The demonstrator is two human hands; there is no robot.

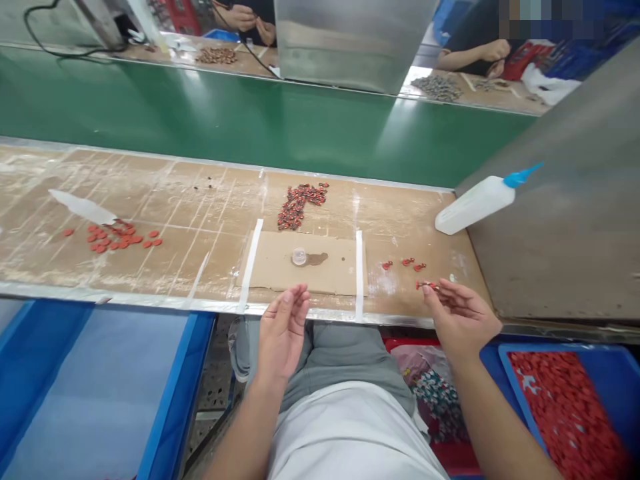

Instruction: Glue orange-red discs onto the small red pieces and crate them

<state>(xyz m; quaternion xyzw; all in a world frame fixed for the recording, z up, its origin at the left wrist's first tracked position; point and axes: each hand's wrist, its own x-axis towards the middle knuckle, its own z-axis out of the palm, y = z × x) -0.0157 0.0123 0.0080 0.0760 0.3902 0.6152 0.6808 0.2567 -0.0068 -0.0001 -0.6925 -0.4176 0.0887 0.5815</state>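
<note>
- glue bottle (475,205) with a blue nozzle, lying beyond the right hand (463,319)
- blue tray (575,348) heaped with red discs, below and right of that hand
- red basket (405,345) holding a patterned bag (435,393), just below it
- steel panel (550,187), right of it
- green belt (250,113), beyond both hands
- blue crate (100,387), left of the left hand (283,330)
- co-worker's hands (240,19), far beyond the belt, with a heap of parts (216,56) nearby

One left hand (283,331), one right hand (463,319), one bottle (475,205), one jar (299,257), one cardboard sheet (330,280), three loose red pieces (407,262).
</note>
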